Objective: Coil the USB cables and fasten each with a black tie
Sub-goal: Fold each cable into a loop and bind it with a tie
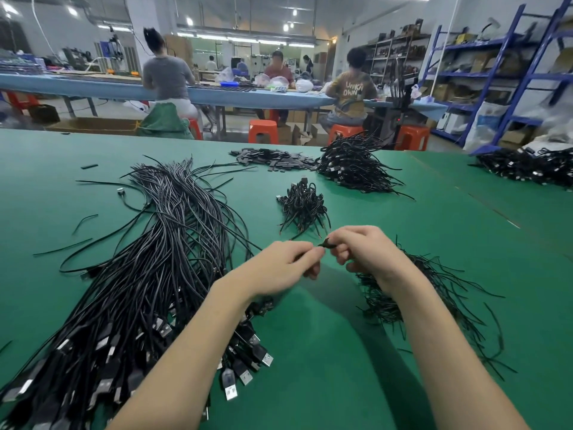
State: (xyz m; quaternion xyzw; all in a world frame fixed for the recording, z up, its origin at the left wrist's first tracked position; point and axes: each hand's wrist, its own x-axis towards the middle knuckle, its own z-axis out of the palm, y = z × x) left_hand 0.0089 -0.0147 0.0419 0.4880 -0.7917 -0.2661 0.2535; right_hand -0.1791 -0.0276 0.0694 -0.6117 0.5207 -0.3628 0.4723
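My left hand and my right hand meet above the green table. Between their fingertips they pinch a small black tie; whether a coiled cable hangs below it is hidden by the fingers. A big bundle of loose black USB cables lies to the left, plugs toward me. A heap of black ties lies under my right wrist. A small pile of coiled, tied cables sits just beyond my hands.
A larger pile of coiled cables lies farther back, with flat dark pieces beside it. Another cable pile lies at the far right. People sit on orange stools at a blue bench behind; blue shelving stands right.
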